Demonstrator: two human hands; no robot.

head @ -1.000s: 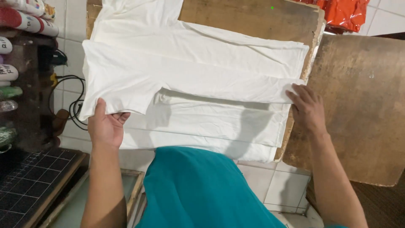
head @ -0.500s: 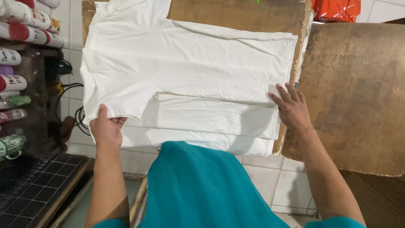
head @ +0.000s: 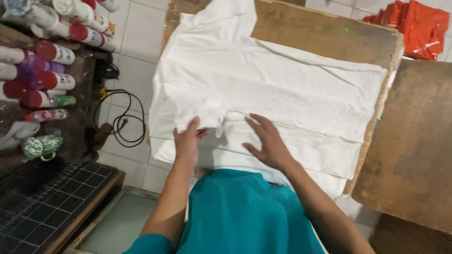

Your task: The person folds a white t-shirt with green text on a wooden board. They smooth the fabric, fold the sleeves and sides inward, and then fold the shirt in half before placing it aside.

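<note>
The white T-shirt lies spread on the wooden surface, on top of more white shirts. The left hand pinches its near edge. The right hand lies flat and open on the cloth. A hard pull could bunch the shirt or slide the pile.

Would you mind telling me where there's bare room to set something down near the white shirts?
Free: the brown board right of the white shirts, and the wooden strip above them. Crowded: the shelf of bottles on the left, and where the left hand and right hand press the shirts.
</note>
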